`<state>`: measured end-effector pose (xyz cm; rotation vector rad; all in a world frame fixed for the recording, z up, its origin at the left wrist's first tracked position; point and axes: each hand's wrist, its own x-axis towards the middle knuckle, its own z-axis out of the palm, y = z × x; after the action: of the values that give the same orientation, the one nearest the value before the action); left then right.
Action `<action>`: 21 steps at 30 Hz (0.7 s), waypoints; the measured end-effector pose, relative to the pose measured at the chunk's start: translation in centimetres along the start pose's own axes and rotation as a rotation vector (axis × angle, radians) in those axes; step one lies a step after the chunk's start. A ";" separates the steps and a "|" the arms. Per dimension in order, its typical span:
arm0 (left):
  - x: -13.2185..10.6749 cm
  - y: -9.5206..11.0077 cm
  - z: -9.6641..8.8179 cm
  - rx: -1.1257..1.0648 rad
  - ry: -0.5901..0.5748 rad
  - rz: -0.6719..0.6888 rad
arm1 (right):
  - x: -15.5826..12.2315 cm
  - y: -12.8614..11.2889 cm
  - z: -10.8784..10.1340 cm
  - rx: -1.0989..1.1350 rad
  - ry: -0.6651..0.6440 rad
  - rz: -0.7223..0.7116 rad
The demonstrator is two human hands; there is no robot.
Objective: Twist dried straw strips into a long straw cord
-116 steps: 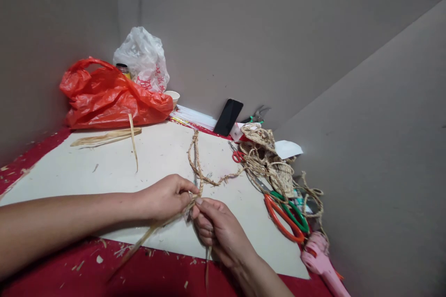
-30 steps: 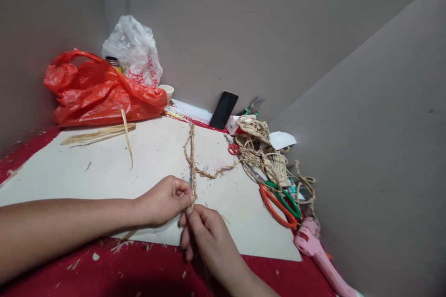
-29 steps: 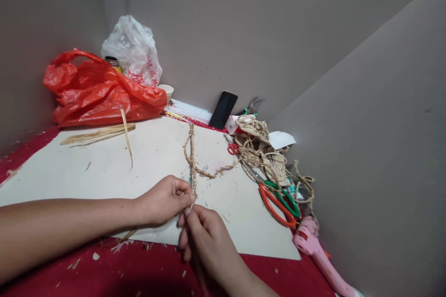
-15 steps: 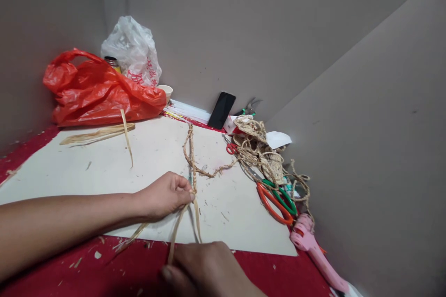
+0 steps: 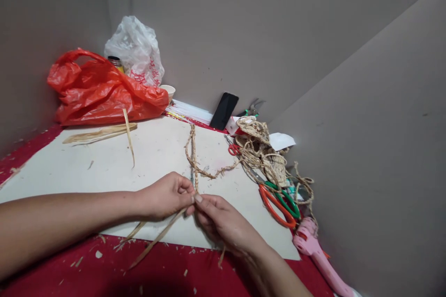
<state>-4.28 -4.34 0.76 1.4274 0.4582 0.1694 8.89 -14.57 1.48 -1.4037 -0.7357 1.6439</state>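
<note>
A braided straw cord (image 5: 196, 177) runs away from me over the white sheet, its far part looping to the right. Its near end is pinched between the thumb and fingers of my left hand (image 5: 170, 197). My right hand (image 5: 218, 216) meets it there, thumb and fingertips closed at the same spot. Loose straw strands (image 5: 158, 236) trail from the braid toward me, below my left hand. Another strand end (image 5: 222, 256) shows under my right wrist. The exact grip at the braid's end is partly hidden by the fingers.
Dry straw strips (image 5: 101, 133) lie at the left, before a red plastic bag (image 5: 108, 97). To the right are orange-and-green-handled scissors (image 5: 275, 206), tangled straw cord (image 5: 256, 153) and a pink glue gun (image 5: 313, 246). A phone (image 5: 224, 110) leans against the back wall.
My right hand has come up from the near edge to the braid's end, beside my left hand. The loose strands have shifted, one now slanting left. My left hand keeps its pinch.
</note>
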 end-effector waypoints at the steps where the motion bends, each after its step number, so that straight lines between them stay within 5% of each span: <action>1: 0.0 0.0 -0.1 0.039 -0.019 0.017 | 0.1 0.0 -0.3 -0.032 -0.023 0.018; 9: -0.1 0.8 -0.6 0.226 0.023 0.063 | 0.3 0.3 -1.1 0.256 -0.190 0.096; 21: -1.6 2.2 0.4 0.607 0.055 0.046 | -0.1 2.1 1.4 0.358 0.155 -0.033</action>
<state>-5.23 -5.05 3.24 2.0329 0.5487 0.1100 7.08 -15.54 0.06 -1.2356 -0.3524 1.5316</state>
